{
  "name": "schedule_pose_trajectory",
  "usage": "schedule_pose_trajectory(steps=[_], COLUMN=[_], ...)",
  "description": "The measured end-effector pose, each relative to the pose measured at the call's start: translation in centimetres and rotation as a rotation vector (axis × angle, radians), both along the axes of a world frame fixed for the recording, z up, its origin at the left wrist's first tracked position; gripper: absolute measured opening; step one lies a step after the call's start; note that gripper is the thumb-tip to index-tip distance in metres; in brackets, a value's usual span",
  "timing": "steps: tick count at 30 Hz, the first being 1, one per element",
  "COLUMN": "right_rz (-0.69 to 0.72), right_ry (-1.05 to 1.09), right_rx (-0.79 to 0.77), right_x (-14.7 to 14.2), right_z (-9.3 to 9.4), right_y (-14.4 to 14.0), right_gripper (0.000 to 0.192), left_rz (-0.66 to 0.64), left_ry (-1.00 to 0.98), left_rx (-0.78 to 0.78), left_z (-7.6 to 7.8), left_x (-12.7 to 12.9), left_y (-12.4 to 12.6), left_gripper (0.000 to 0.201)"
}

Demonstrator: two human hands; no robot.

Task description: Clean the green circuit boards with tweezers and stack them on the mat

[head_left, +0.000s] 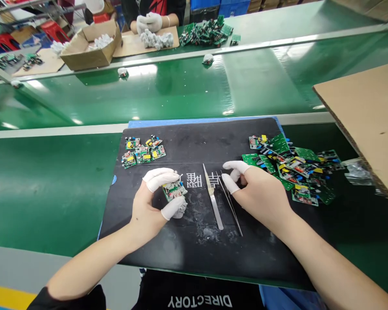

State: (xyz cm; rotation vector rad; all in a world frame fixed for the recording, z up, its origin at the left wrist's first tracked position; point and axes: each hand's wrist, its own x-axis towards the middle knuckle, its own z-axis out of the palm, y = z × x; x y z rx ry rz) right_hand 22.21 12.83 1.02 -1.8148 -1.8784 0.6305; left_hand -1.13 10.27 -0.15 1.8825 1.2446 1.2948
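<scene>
On the black mat (194, 142) near the counter's front edge, the left hand (148, 206) has its grip clamped on a small circuit board (173, 190), pinched between capped forefinger and thumb just above the mat. The right hand (258, 193) rests beside two tweezers (215, 202) (lying side by side on the mat), its fingers loosely apart and holding nothing. A heap of boards (291, 168) lies touching that hand's far side; a smaller cluster (142, 151) sits at the mat's left corner.
</scene>
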Motion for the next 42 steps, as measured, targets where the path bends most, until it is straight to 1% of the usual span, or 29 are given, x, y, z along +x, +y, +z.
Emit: schedule_pose_trajectory(steps=[1, 3, 5, 7, 10, 13, 17, 19, 21, 23, 25, 27, 28, 30, 32, 34, 36, 38, 40, 42], right_rz=[-0.009, 0.024, 0.108, 0.190, 0.268, 0.334, 0.418, 0.475, 0.544, 0.621, 0.708, 0.749, 0.739, 0.667, 0.597, 0.561, 0.544, 0.545, 0.548, 0.537], right_ry=[-0.149, -0.345, -0.477, -0.558, -0.537, -0.388, -0.203, -0.213, -0.289, -0.360, -0.366, -0.300, -0.224, -0.029, 0.134, 0.222, 0.304, 0.411, 0.518, 0.597], right_rx=[0.012, -0.029, -0.056, -0.045, -0.019, 0.045, 0.152, 0.235, 0.354, 0.477, 0.567, 0.622, 0.617, 0.548, 0.468, 0.437, 0.446, 0.475, 0.510, 0.544], right_x=[0.0, -0.2, -0.4, -0.6, -0.3, 0.0, 0.1, 0.2, 0.3, 0.6, 0.9, 1.1, 1.1, 1.0, 0.6, 0.0, -0.6, -1.3, -2.0, -2.5], right_z=[-0.1, -0.3, -0.3, -0.3, -0.4, -0.5, -0.9, -1.2, -1.5, -1.8, -2.0, -1.9, -1.9, -1.8, -1.6, -1.4, -1.0, -0.5, -0.1, 0.1], right_y=[0.1, 0.0, -0.4, -0.8, -1.0, -0.9, -1.0, -0.9, -0.7, -0.2, 0.3, 0.6, 0.6, 0.1, -1.0, -2.4, -3.8, -4.8, -5.4, -5.7], right_gripper=[0.020, 0.022, 0.025, 0.028, 0.030, 0.028, 0.032, 0.037, 0.041, 0.040, 0.036, 0.032, 0.029, 0.021, 0.016, 0.017, 0.021, 0.033, 0.041, 0.044], left_rz=[0.016, 0.035, 0.040, 0.017, -0.030, -0.039, -0.050, -0.059, -0.056, -0.036, -0.009, 0.024, 0.040, 0.055, 0.038, 0.001, -0.036, -0.059, -0.072, -0.091], left_ry=[0.052, 0.183, 0.318, 0.429, 0.542, 0.620, 0.680, 0.693, 0.683, 0.639, 0.568, 0.481, 0.437, 0.368, 0.339, 0.330, 0.306, 0.269, 0.232, 0.204], left_rx=[0.002, 0.014, 0.020, 0.015, 0.015, 0.032, 0.066, 0.065, 0.049, 0.024, -0.012, -0.053, -0.069, -0.070, -0.020, 0.054, 0.123, 0.170, 0.191, 0.189], left_z=[0.0, -0.1, -0.4, -0.8, -1.4, -1.5, -1.2, -1.1, -1.0, -0.8, -0.6, -0.4, -0.3, -0.1, 0.2, 0.4, 0.6, 0.6, 0.6, 0.5], left_x=[0.0, -0.1, -0.4, -0.8, -1.5, -2.1, -2.3, -2.3, -2.2, -2.1, -1.9, -1.7, -1.6, -1.2, -0.7, -0.1, 0.5, 0.9, 1.1, 1.0], left_y=[0.2, 0.7, 1.5, 2.4, 3.5, 3.9, 3.7, 3.6, 3.6, 3.5, 3.5, 3.2, 3.1, 2.5, 1.6, 0.6, -0.4, -1.1, -1.5, -1.7], left_gripper=[0.028, 0.026, 0.024, 0.024, 0.026, 0.031, 0.037, 0.039, 0.039, 0.039, 0.038, 0.036, 0.036, 0.037, 0.043, 0.049, 0.052, 0.052, 0.050, 0.049])
